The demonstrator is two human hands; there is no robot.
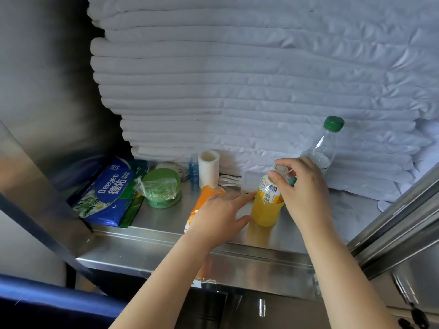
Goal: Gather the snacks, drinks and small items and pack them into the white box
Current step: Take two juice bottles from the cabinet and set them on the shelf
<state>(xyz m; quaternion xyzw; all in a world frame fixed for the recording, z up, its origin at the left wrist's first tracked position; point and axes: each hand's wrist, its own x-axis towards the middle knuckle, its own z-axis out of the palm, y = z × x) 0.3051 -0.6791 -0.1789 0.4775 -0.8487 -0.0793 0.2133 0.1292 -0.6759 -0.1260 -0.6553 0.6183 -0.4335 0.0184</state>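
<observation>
A yellow juice bottle (265, 208) stands on the steel shelf (154, 243). My right hand (303, 188) grips its top from above, hiding the cap, and a small white rectangular piece (281, 167) shows at my fingertips. My left hand (219, 216) lies flat with straight fingers on an orange snack packet (207, 193), its index finger reaching toward a small white block (248, 182) behind the bottle. A clear bottle with a green cap (326, 144) stands behind my right hand. No larger white box shows here.
At the left of the shelf lie a blue tissue pack (107, 194) and a green tub (161, 188) with loose plastic wrap. Behind them are a small blue bottle (193, 169), a white roll (209, 168) and a coiled white cable (228, 180). Stacked white linen (237, 79) fills the back.
</observation>
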